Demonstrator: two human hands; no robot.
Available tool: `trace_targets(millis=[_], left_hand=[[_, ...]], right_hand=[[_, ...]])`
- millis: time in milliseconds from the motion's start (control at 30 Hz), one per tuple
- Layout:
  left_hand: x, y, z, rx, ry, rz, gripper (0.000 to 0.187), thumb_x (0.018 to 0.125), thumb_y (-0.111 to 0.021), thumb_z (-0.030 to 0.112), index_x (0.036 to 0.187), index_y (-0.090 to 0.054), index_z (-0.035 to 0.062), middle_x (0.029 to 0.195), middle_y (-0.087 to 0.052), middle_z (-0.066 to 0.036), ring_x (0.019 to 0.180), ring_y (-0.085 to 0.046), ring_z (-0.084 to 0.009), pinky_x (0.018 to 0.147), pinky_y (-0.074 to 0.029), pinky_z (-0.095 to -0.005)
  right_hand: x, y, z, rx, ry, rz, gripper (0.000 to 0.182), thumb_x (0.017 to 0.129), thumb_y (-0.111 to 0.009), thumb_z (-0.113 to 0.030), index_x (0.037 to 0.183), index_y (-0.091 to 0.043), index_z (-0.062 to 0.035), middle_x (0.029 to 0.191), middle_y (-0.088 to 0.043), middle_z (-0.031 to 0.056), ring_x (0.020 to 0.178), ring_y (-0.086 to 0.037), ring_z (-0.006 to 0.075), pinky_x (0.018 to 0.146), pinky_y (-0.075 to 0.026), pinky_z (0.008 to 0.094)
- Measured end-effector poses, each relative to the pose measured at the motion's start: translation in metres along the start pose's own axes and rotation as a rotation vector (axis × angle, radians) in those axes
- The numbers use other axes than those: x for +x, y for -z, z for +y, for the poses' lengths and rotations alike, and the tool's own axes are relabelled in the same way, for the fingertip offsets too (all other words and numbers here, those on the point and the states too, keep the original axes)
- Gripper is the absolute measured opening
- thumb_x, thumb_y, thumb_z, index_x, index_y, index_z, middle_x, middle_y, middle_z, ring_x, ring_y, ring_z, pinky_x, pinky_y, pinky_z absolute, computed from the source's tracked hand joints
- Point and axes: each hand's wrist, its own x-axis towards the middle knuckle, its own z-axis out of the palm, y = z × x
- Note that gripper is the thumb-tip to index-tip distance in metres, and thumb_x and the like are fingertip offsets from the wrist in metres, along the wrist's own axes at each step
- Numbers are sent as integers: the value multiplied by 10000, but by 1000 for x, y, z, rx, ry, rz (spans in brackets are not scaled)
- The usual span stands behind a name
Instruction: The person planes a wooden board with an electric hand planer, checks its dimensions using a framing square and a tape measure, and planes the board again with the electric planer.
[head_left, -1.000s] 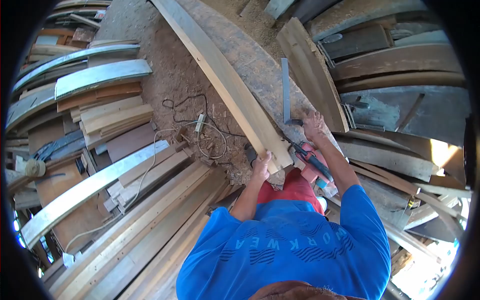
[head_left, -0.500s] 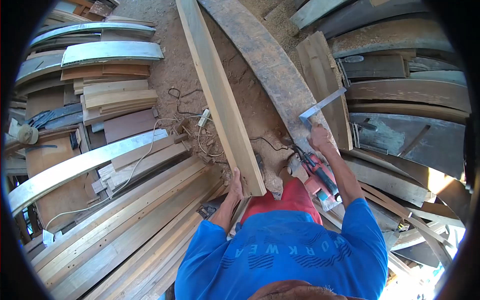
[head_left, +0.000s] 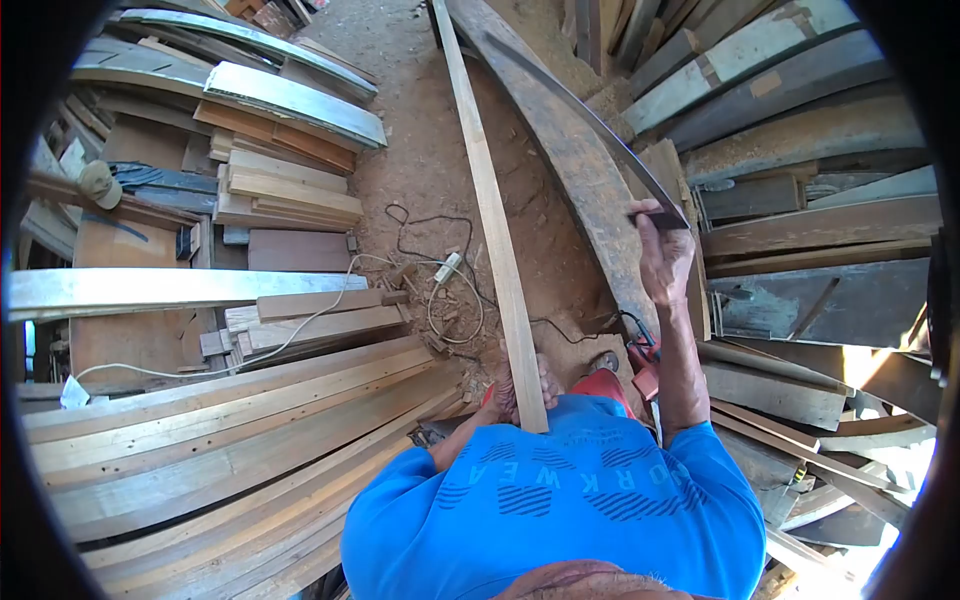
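Observation:
A long wooden board (head_left: 492,215) stretches away from my body, its narrow edge turned up. My left hand (head_left: 505,388) is wrapped around its near end, with fingertips showing on the right side. Raised on the right, my right hand (head_left: 665,262) grips a carpenter's square (head_left: 664,219) by its dark stock. The square's thin blade runs up and to the left, seen nearly edge-on. Under it lies a wide, worn plank (head_left: 570,150). Beside my right forearm, a red power tool (head_left: 645,380) is partly hidden.
Stacked planks (head_left: 250,420) fill the left side, and more boards (head_left: 810,220) lie piled on the right. A white power strip (head_left: 447,267) and loose cords rest on the dusty ground (head_left: 420,180) among wood scraps.
The board has been turned from its broad face onto its narrow edge and drawn closer to my body. My right hand has lifted the square up off the worn plank.

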Motion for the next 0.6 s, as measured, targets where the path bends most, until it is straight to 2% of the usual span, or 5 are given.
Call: trace_targets(millis=[100,233,300,500,600], left_hand=[[-19,-22,8,10,-13,30,576,872,-699,593,1061,-556,69,903,-630,-67,850,-628,-220,788,-514,-385],[-32,-43,17,26,-16,23,602,869,-688,615,1060,-551,60,900,-624,-69,843,-627,-216,776,-522,-387],[-36,-58,20,-2,-19,26,617,872,-671,634,1044,-555,53,883,-624,-73,833,-628,-218,771,-526,-389],[-47,-72,31,0,7,193,718,871,-571,749,955,-582,36,796,-623,-84,759,-629,-229,726,-540,-405],[-50,-71,34,52,-3,258,805,831,-526,827,921,-594,31,781,-632,-107,727,-637,-251,700,-547,-424]], right_hand=[[1,-40,-32,170,-107,-123,111,968,-618,3,1051,-690,-3,986,-699,63,933,-637,142,864,-499,291],[6,-102,-21,-249,40,-374,135,890,-677,13,1023,-663,1,897,-669,146,810,-632,264,763,-505,360],[10,-129,-15,-343,20,-523,182,882,-668,17,1062,-669,-7,899,-701,163,834,-668,250,781,-518,355],[3,-181,-6,-224,76,-542,214,855,-662,0,1065,-657,-34,993,-696,226,983,-661,417,829,-514,467],[1,-181,-7,-253,46,-577,236,858,-656,1,1088,-664,-52,993,-710,223,978,-668,420,829,-520,471]])
